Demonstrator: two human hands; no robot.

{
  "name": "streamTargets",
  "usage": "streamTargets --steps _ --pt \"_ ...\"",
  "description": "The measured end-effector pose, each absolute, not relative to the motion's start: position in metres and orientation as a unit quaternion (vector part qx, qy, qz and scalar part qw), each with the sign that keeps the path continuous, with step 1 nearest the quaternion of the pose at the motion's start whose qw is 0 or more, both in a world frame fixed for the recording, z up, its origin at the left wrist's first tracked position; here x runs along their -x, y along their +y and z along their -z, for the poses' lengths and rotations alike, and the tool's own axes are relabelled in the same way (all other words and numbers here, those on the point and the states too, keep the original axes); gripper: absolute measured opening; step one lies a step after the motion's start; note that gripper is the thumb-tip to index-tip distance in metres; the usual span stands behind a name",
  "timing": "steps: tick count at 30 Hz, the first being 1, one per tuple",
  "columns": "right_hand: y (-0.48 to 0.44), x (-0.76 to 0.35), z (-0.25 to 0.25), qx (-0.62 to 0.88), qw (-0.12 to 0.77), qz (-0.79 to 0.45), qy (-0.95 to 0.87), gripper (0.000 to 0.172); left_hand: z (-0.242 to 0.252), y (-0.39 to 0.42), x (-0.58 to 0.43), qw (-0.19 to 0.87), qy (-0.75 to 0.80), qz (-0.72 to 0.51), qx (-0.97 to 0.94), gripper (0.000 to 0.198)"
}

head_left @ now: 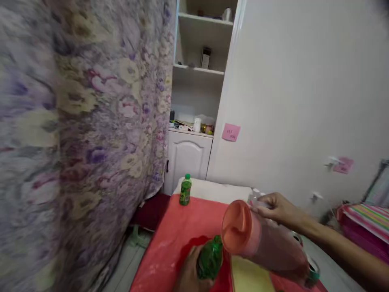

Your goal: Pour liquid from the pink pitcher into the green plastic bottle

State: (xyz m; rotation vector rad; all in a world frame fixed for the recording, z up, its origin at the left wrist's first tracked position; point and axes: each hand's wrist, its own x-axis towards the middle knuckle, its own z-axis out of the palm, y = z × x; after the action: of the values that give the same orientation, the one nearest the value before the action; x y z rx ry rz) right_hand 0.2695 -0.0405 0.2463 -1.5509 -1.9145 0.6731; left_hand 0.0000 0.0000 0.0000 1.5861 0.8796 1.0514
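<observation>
My left hand [191, 269] is wrapped round a green plastic bottle [210, 260], its neck pointing up. Whether the bottle has a cap on I cannot tell. With my right hand [272, 205] I grip the handle side of a large pitcher [273, 247] that lies tilted on its side in the air. Its orange rim [237, 227] faces left, close to the bottle's neck. The pitcher's body looks brownish pink; what it holds is blurred. A second green bottle [185, 190] with a green cap stands upright at the table's far left corner.
A red cloth [164, 243] covers the table, with a yellow sheet-like item [249, 275] under the pitcher. A clear bottle [254, 195] stands behind my right hand. Floral curtain [106, 121] hangs at left, white shelves [200, 73] behind, and a striped cloth [370, 217] lies at right.
</observation>
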Motion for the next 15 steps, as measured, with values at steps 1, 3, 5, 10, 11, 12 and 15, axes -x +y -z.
streamTargets --steps 1,3,5,10,11,12,15 --pt "-0.040 -0.269 -0.246 0.579 0.289 -0.251 -0.720 0.051 -0.002 -0.001 0.000 0.498 0.375 -0.433 -0.651 0.083" --pt "-0.038 -0.269 -0.246 0.575 0.288 -0.248 -0.724 0.050 -0.006 -0.003 0.000 0.494 0.393 -0.428 -0.646 0.082" --pt "-0.037 -0.268 -0.246 0.572 0.285 -0.243 -0.729 0.050 -0.011 -0.005 0.000 0.490 0.406 -0.420 -0.647 0.080" --pt "-0.037 -0.269 -0.245 0.580 0.287 -0.238 -0.725 0.049 -0.022 -0.008 0.000 0.500 0.394 -0.400 -0.659 0.074" --pt "-0.037 -0.269 -0.245 0.581 0.287 -0.238 -0.724 0.049 -0.023 -0.008 0.000 0.505 0.389 -0.401 -0.658 0.074" --pt "-0.037 -0.268 -0.246 0.580 0.286 -0.240 -0.724 0.049 -0.023 -0.007 0.000 0.507 0.387 -0.402 -0.657 0.074" --pt "-0.038 -0.268 -0.246 0.576 0.287 -0.238 -0.727 0.049 -0.021 -0.007 0.000 0.507 0.384 -0.406 -0.656 0.075"
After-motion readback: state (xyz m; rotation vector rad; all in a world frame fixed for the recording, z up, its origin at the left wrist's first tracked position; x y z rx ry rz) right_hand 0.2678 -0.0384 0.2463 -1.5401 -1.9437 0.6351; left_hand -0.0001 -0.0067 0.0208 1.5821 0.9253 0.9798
